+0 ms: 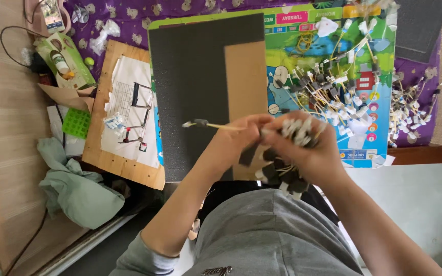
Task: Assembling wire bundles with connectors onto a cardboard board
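Pulling one yellow lead [216, 125] with pinching left hand [241, 134] from clipped bundle [287, 153] clenched in right hand [303, 145]; seemingly early on, big loose heap [328, 87] beyond hands left unhandled.

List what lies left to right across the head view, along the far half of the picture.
Green cardboard carton → pale wooden board with a paper diagram → black foam sheet → colourful printed chart strewn with small tagged wires.

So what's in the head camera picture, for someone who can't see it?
Seen from above, the left hand pulls one thin yellowish cable from a bundle of cables gripped in the right hand. Beyond lie a black board and more loose cables on a colourful mat.
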